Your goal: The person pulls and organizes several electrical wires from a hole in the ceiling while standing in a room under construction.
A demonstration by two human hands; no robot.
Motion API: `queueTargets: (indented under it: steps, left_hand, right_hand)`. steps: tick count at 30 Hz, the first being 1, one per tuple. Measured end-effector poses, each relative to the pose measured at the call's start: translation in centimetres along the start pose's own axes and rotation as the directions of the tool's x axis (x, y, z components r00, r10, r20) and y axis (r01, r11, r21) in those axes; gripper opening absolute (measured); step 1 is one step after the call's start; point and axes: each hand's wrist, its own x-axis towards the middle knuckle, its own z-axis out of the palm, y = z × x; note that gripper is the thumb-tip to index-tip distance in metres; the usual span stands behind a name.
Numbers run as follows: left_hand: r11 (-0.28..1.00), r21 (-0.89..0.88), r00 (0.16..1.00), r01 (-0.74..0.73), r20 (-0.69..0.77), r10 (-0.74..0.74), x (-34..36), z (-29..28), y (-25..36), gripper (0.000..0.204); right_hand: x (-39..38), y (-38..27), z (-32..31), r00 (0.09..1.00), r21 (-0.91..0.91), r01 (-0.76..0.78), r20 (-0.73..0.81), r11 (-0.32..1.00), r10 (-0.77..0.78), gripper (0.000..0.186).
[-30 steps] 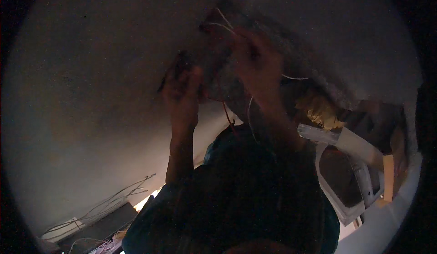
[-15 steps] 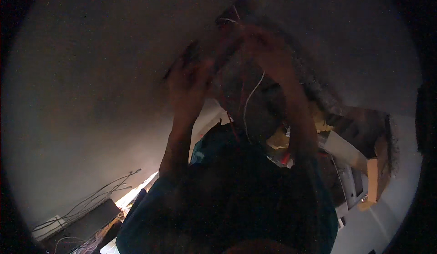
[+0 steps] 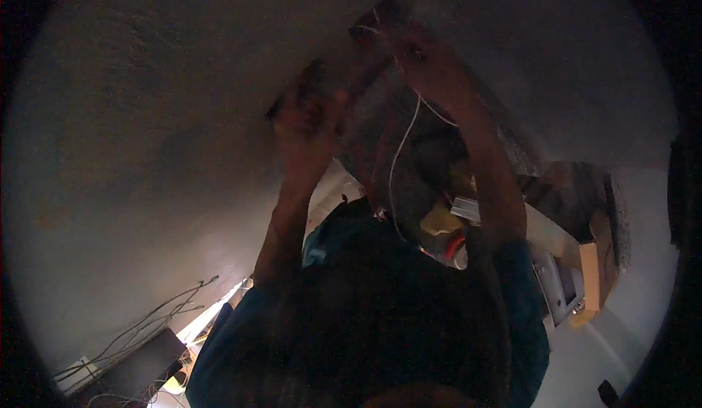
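Both my arms reach up to a dark opening or fixture in a dim grey surface. My left hand [image 3: 308, 114] is curled at the edge of a dark elongated thing [image 3: 313, 73] whose kind I cannot make out. Higher and to the right, my right hand [image 3: 433, 64] has its fingers drawn together at a thin white cord [image 3: 408, 134], beside a dark reddish piece [image 3: 387, 13]. The cord hangs below this hand toward my torso, and a second pale strand runs to my right wrist. Reddish wires [image 3: 382, 161] hang between my forearms. Darkness hides the fingertips.
On the right stands an open cardboard box [image 3: 589, 276] beside a grey metal part [image 3: 559, 291]. Yellowish material [image 3: 441, 219] and a red roll-like item [image 3: 455, 246] lie near my right forearm. Loose grey cables [image 3: 157, 313] and a dark box [image 3: 139, 368] sit at lower left.
My right forearm has shifted slightly right, and the right hand a little. The white cord hangs differently, with a second strand now showing by my right wrist. The left hand stays near its place.
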Motion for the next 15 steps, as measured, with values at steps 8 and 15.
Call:
queueTargets:
  steps: [8, 15]
  left_hand:
    - [0.993, 0.063, 0.995, 0.096, 0.02, -0.097, -0.3, -0.5, -0.5, 0.057]
    - [0.999, -0.015, 0.999, 0.042, -0.002, -0.042, -0.4, 0.0, -0.5, 0.062]
  right_hand:
    - [0.5, -1.1, 0.2, 0.933, 0.264, 0.351, -0.185, 0.899, -0.309, 0.022]
    - [0.6, -3.4, -1.6, 0.963, 0.178, 0.266, -0.001, 0.947, -0.27, 0.022]
